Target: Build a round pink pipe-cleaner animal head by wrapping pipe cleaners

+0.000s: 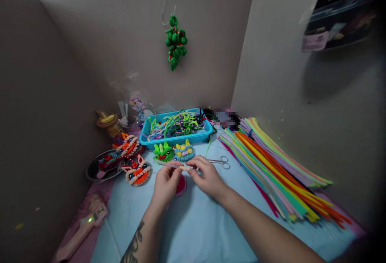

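Over the middle of the table, my left hand pinches a pale pipe cleaner, one end of which seems to stick out to the left. My right hand closes on the same piece from the other side, fingertips nearly meeting the left ones. Below them shows a red round object, partly covered by my left hand. Just beyond my fingers sit a green animal head and a blue one with yellow eyes, both made of pipe cleaners. Scissors lie past my right hand.
A blue tray holds tangled pipe cleaner scraps. Long coloured pipe cleaners lie bundled on the right. On the left are orange-and-cream animal heads, a round dish and a pink glue gun with a lit green light.
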Demonstrator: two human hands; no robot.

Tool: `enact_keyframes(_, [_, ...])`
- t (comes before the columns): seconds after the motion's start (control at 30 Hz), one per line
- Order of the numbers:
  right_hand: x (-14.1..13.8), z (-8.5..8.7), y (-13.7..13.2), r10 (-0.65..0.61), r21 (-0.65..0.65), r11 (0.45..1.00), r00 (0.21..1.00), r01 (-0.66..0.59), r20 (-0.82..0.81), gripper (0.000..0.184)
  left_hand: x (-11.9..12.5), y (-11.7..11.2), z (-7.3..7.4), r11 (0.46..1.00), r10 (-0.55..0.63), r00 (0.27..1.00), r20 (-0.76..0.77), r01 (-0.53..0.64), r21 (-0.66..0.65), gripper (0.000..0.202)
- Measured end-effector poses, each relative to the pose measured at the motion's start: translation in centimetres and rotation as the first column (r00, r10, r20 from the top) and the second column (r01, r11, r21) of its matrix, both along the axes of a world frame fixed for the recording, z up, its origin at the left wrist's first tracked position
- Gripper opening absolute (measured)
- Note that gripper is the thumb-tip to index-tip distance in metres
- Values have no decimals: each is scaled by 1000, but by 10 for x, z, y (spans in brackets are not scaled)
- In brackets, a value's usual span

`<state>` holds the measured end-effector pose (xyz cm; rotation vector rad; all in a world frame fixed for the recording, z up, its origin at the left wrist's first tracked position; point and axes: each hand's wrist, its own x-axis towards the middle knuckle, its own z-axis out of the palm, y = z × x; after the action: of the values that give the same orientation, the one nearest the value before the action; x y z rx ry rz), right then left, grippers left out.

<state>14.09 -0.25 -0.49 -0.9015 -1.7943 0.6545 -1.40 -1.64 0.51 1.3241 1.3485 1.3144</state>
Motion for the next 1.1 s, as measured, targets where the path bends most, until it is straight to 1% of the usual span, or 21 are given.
enact_keyframes(0.1, [0,0,0,20,5,1000,1000,-20,23,14,1,0,1,1000,-29,1000,-1,29,-11,22])
enact_keyframes(0.23, [-1,-1,1,-47,11,999,999,47,16,13,1,1,1,999,-36,999,1,36,-39,29])
enact_keyframes(0.4, [-1,-3,1,-110,-18,994,994,109,-18,11,0,1,0,1000,-1,998,-61,-1,-28,20])
enact_keyframes(0.53, [-2,-6,2,-150,-33,988,989,150,-13,9,1,0,1,997,-5,1000,-31,3,-79,24])
enact_keyframes(0.73, [-4,-11,1,-191,56,981,980,188,59,6,5,-1,1,995,-15,999,-46,11,-96,28])
enact_keyframes(0.83, [-6,-12,-1,-203,98,976,975,194,87,7,5,-1,2,998,8,999,-38,-11,-58,28])
enact_keyframes(0.93, [-7,-11,-1,-184,101,979,982,179,43,4,5,0,2,999,38,999,-5,-38,-13,26])
enact_keyframes(1.03, [-5,-8,0,-135,69,988,991,135,-2,22,4,1,1,998,70,997,16,-70,8,25])
enact_keyframes(1.07, [-4,-7,0,-125,58,990,992,125,-4,24,4,1,0,997,82,996,19,-82,15,25])
enact_keyframes(1.1, [-2,-7,1,-119,49,992,993,119,-2,22,4,1,0,996,87,996,21,-88,21,24])
